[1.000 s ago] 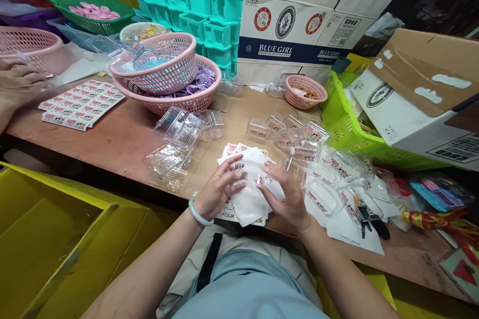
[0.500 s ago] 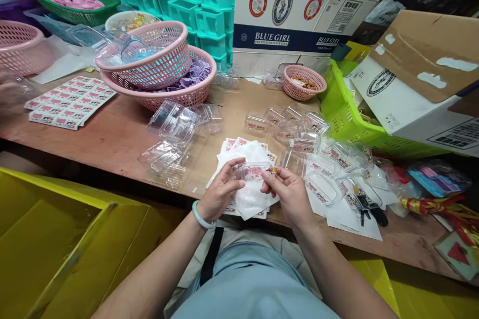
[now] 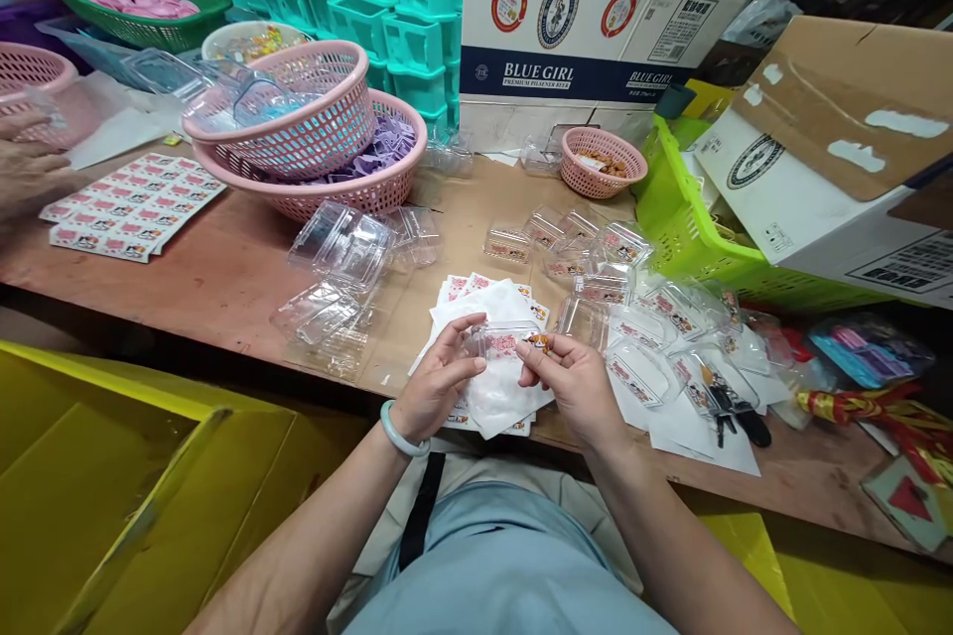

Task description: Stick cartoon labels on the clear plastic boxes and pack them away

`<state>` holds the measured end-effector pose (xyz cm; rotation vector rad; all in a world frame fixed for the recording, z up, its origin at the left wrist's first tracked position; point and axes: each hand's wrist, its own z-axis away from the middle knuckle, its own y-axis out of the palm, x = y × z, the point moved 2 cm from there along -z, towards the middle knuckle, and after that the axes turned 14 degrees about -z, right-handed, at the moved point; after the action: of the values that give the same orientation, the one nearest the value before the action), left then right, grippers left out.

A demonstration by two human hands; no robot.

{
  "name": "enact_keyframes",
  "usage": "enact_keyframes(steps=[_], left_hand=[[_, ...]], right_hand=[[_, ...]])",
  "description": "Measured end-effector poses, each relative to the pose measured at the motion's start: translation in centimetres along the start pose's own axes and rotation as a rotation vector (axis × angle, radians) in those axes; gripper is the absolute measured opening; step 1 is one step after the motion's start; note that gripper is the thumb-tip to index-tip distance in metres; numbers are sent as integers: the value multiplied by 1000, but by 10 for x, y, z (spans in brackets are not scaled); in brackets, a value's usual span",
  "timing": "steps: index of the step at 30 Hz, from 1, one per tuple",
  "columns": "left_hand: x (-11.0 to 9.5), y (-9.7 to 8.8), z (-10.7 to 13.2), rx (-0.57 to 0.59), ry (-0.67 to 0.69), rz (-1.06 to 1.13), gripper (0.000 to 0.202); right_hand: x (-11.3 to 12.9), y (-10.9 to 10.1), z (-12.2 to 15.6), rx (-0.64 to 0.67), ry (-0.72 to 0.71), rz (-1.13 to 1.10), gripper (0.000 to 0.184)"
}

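A small clear plastic box (image 3: 491,328) is held level over the table's front edge. My left hand (image 3: 441,379) grips its left end between thumb and fingers. At the other end my right hand (image 3: 575,379) pinches it, the thumb on a sticker (image 3: 503,346) with red print and a cartoon animal. Whether the sticker lies flat all along cannot be made out. Under my hands are white backing papers (image 3: 500,399) on top of printed sticker sheets (image 3: 540,316). Right of them lie several stickered clear boxes (image 3: 638,375); to the left are plain clear boxes (image 3: 346,243).
Pink baskets (image 3: 313,196) with purple pieces stand at the back left, beside more sticker sheets (image 3: 134,203). Another person's hand (image 3: 30,154) is at the far left. A green crate (image 3: 692,218) and keys (image 3: 726,417) are at right; a yellow box (image 3: 89,476) stands front left.
My hands keep their hold on the box, almost unmoved; my right thumb has slid slightly left along the sticker. The other person's hand has come further into view at the left.
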<state>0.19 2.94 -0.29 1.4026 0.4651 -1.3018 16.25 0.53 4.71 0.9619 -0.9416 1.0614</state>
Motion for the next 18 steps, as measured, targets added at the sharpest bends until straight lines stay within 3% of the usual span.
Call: enact_keyframes(steps=[10, 18], left_hand=[[0, 0, -1, -1, 3, -12, 52], [-3, 6, -3, -47, -3, -78, 46]], right_hand=[[-4, -1, -2, -18, 2, -18, 37], [-8, 1, -4, -45, -75, 98, 39]])
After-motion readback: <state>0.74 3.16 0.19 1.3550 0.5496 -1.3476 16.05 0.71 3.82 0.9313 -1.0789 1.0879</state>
